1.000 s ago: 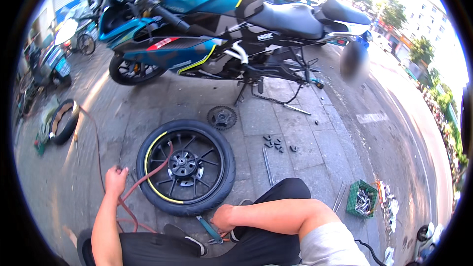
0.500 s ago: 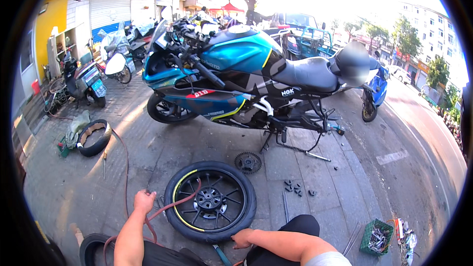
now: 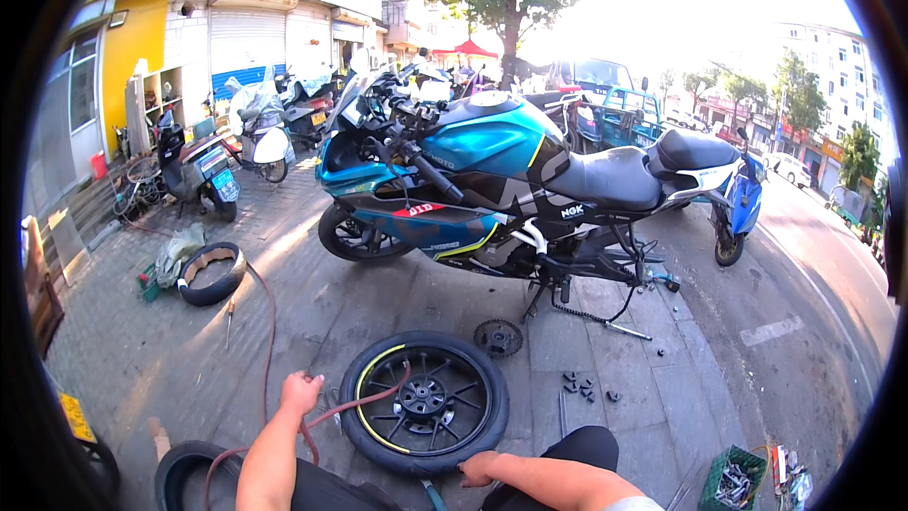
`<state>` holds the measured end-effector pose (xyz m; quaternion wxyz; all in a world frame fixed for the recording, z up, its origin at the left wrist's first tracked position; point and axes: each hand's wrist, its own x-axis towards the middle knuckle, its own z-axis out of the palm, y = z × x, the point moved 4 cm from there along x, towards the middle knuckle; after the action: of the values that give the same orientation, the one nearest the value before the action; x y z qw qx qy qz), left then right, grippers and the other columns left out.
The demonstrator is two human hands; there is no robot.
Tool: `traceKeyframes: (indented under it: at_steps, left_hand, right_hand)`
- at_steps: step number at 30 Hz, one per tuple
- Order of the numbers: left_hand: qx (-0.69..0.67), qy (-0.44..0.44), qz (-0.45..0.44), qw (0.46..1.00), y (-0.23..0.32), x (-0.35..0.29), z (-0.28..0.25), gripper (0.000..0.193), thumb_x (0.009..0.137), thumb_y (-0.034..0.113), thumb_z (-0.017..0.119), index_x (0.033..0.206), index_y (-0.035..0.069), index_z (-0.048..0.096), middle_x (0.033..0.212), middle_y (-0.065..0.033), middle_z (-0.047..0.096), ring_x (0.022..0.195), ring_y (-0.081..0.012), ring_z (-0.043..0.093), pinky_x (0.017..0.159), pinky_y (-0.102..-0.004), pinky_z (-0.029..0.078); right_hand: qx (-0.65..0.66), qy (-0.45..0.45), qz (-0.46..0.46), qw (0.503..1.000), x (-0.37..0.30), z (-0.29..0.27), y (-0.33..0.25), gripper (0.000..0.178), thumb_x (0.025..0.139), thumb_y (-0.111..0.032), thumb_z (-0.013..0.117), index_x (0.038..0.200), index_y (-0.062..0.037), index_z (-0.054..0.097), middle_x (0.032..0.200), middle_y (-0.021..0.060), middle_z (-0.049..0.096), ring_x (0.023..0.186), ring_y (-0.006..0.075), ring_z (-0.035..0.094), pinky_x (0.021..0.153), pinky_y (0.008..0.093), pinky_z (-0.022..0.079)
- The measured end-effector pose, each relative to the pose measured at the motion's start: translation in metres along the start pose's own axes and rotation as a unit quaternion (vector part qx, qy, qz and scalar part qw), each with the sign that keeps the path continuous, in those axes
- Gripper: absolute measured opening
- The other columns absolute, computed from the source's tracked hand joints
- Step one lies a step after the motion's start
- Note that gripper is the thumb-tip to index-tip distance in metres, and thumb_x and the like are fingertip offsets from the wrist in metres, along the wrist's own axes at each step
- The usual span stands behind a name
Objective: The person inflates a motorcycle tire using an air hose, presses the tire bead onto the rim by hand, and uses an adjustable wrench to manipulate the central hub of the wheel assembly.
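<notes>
A black motorcycle wheel with its tyre (image 3: 492, 388) lies flat on the paving before my knees, a yellow stripe along its rim. My right hand (image 3: 480, 468) is closed at the tyre's near edge, its fingertips partly hidden. To the left of the wheel, my left hand (image 3: 301, 390) is held closed above the ground; what it holds, if anything, does not show. A reddish-brown hose (image 3: 355, 404) runs past that hand and over the rim, ending among the spokes. Near the right hand, a teal-handled tool (image 3: 433, 495) sticks out beside the tyre.
Beyond the wheel stands a blue motorcycle (image 3: 482, 147), with a rear sprocket (image 3: 497, 338) on the ground before it. Several black rubber blocks (image 3: 579, 386) lie to the right. A green basket of metal parts (image 3: 736, 478) is at lower right; a loose tyre (image 3: 212, 274) lies left.
My view has swung up and left, so the scene sits lower and farther right. Both hands keep much the same places beside the wheel.
</notes>
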<state>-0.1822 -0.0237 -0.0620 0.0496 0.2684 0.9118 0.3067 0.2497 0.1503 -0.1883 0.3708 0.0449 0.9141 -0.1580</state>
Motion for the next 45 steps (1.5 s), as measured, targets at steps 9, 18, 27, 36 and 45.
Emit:
traceKeyframes:
  at_steps: [9, 18, 27, 36, 45]
  left_hand:
    - [-0.037, -0.014, 0.042, 0.998, 0.028, 0.015, -0.007, 0.051, 0.099, 0.046, 0.081, 0.098, -0.005, 0.075, 0.087, -0.0226, 0.077, 0.079, -0.0349, 0.072, 0.077, -0.048, 0.056]
    - [-0.018, -0.029, 0.036, 0.999, 0.012, 0.011, 0.003, 0.049, 0.1, 0.044, 0.081, 0.094, -0.004, 0.074, 0.075, -0.0133, 0.069, 0.07, -0.0251, 0.061, 0.071, -0.0446, 0.052]
    - [-0.04, -0.045, 0.033, 0.998, 0.03, 0.004, 0.003, 0.047, 0.1, 0.042, 0.081, 0.095, -0.005, 0.075, 0.077, -0.01, 0.069, 0.072, -0.0202, 0.06, 0.07, -0.0409, 0.051]
    - [-0.019, -0.051, 0.043, 0.998, 0.031, 0.009, 0.006, 0.046, 0.101, 0.041, 0.081, 0.091, -0.003, 0.072, 0.074, -0.006, 0.065, 0.07, -0.0167, 0.054, 0.067, -0.0397, 0.048]
    - [0.007, -0.066, 0.032, 0.997, 0.034, 0.009, 0.002, 0.049, 0.101, 0.045, 0.079, 0.089, -0.002, 0.072, 0.071, -0.0064, 0.062, 0.068, -0.0177, 0.052, 0.068, -0.0407, 0.046]
  right_hand:
    - [0.02, 0.041, 0.061, 0.997, -0.014, -0.012, 0.025, 0.068, 0.104, -0.053, 0.07, 0.151, -0.0052, 0.064, 0.132, 0.0232, 0.078, 0.124, 0.045, 0.074, 0.105, 0.0569, 0.059]
    - [0.027, 0.008, 0.046, 0.999, -0.017, -0.017, 0.006, 0.063, 0.107, -0.049, 0.067, 0.153, -0.006, 0.064, 0.142, 0.0194, 0.076, 0.132, 0.0396, 0.072, 0.111, 0.0518, 0.057]
    - [0.025, -0.001, 0.022, 0.999, -0.021, -0.017, -0.001, 0.063, 0.108, -0.047, 0.065, 0.156, -0.0065, 0.062, 0.141, 0.02, 0.076, 0.132, 0.0389, 0.072, 0.109, 0.0523, 0.058]
    - [0.028, -0.007, 0.022, 0.999, -0.02, -0.022, 0.001, 0.064, 0.108, -0.047, 0.064, 0.158, -0.0073, 0.061, 0.143, 0.0188, 0.076, 0.134, 0.0381, 0.071, 0.111, 0.0519, 0.057]
    - [0.022, -0.019, 0.015, 0.999, -0.019, -0.027, -0.002, 0.053, 0.108, -0.048, 0.065, 0.135, -0.0036, 0.078, 0.134, 0.0192, 0.079, 0.129, 0.0385, 0.074, 0.108, 0.0516, 0.059]
